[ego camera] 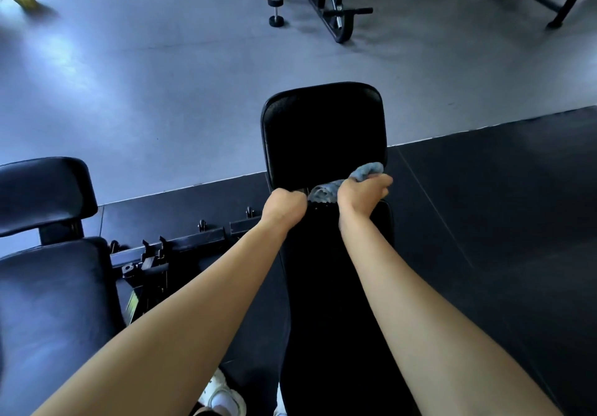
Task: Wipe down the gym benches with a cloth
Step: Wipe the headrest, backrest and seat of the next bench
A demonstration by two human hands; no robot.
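Person's body, head view. The left forearm [181,318] and right forearm [420,312] are shown bare from the lower frame edge to the wrists, each ending in a bare hand: left hand [284,205], right hand [363,196]. A white shoe [226,398] with a thick pale sole is seen at the bottom edge (partly cropped); the white tip of a second shoe [279,411] is seen beside it.

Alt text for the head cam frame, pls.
A person's right hand grips a bunched blue-grey cloth at the gap between the two pads of a black gym bench, the left hand fisted at the cloth's other end. A second black bench stands to the left; a dumbbell sits on the grey floor beyond.
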